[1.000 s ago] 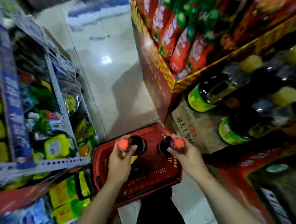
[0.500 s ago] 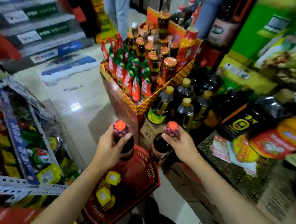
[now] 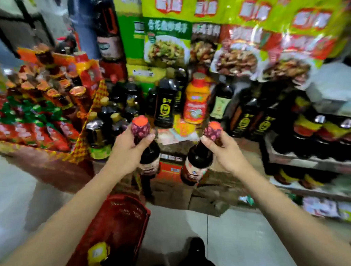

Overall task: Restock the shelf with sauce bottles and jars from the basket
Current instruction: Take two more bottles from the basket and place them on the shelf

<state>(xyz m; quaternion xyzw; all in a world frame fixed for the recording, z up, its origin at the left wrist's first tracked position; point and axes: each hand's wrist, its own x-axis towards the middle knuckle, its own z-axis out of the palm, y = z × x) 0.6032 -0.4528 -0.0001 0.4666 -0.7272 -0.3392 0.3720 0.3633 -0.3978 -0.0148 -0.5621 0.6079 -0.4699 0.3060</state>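
Bottles of dark sauce, both red-capped, hang upright in the air, side by side but apart: the left bottle (image 3: 149, 156) gripped round its neck by the left hand (image 3: 128, 150), the right bottle (image 3: 197, 161) likewise by the right hand (image 3: 225, 150). Below them sits the red basket (image 3: 124, 212); ahead stands the stocked shelf (image 3: 312, 161).

The left hand (image 3: 128, 150) grips the patterned neck of a dark glass sauce bottle with an orange cap (image 3: 150, 158). The right hand (image 3: 225, 152) holds a second matching dark sauce bottle (image 3: 197, 163) the same way. The two bottles are apart, their bases nearer each other than their caps. Behind them stand dark soy bottles and a tall orange plastic bottle (image 3: 196, 102). A red plastic mesh basket (image 3: 124, 218) sits on the pale tiled floor (image 3: 246, 240) below. A grey metal shelf (image 3: 304, 161) of dark bottles stands at the right.
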